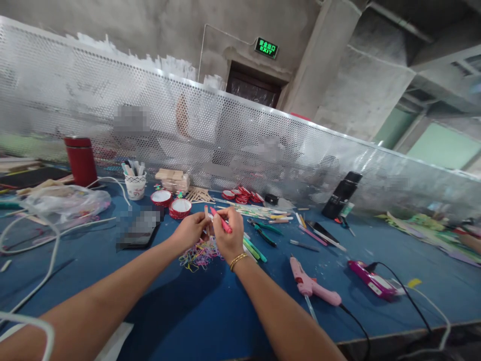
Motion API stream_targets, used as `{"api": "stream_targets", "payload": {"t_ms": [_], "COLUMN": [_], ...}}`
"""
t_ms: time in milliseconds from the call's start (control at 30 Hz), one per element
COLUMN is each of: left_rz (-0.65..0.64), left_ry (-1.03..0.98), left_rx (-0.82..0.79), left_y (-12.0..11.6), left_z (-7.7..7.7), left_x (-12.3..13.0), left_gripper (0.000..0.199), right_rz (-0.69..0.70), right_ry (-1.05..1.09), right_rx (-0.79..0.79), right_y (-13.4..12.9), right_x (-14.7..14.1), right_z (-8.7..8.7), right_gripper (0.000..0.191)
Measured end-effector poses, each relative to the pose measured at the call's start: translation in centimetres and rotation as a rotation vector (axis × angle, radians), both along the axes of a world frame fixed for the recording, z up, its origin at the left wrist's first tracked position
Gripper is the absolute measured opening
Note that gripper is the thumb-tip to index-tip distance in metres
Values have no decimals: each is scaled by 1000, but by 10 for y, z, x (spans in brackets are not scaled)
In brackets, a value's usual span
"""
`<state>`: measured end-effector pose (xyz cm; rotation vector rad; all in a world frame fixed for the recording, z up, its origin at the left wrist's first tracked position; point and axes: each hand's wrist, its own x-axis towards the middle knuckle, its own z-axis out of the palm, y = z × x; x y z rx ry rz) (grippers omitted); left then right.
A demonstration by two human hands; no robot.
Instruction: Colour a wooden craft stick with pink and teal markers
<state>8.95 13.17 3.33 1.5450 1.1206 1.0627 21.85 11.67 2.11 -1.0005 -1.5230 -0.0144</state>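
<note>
In the head view, my right hand (pixel 230 239) is closed round a pink marker pen (pixel 224 224), tilted with its front end toward the left hand. My left hand (pixel 191 231) pinches a small wooden craft stick (pixel 206 212) whose upper end looks red. The two hands nearly meet, and the fingers partly hide the stick. Below them lies a tangle of coloured rubber bands (pixel 201 254). Several green and teal marker pens (pixel 254 248) rest just right of my right wrist, which wears a gold bracelet.
A pink glue gun (pixel 311 286), pliers (pixel 263 233) and a purple power strip (pixel 372 278) lie to the right. To the left are a phone (pixel 139 230), a pen cup (pixel 135 185), red round tins (pixel 180 208) and a red flask (pixel 80 160). A perforated metal screen (pixel 240 135) stands behind.
</note>
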Motion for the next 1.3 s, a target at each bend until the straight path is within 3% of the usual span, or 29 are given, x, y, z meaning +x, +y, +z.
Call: {"api": "stream_targets", "payload": {"t_ms": [433,1067,1300], "left_rz": [13,-20,-52], "left_ry": [2,-6,-2], "left_rx": [-28,-92,-49], "left_y": [10,2,10], "left_z": [-6,5,-7], "left_x": [-3,1,-1], "left_gripper": [26,26,23], "right_rz": [34,-43,-30], "right_ry": [-24,-15,7], "right_rx": [10,-8,-20], "right_y": [-1,5,8], "right_x": [-1,3,3], "right_z": [3,1,-2], "right_gripper": [14,9,7]}}
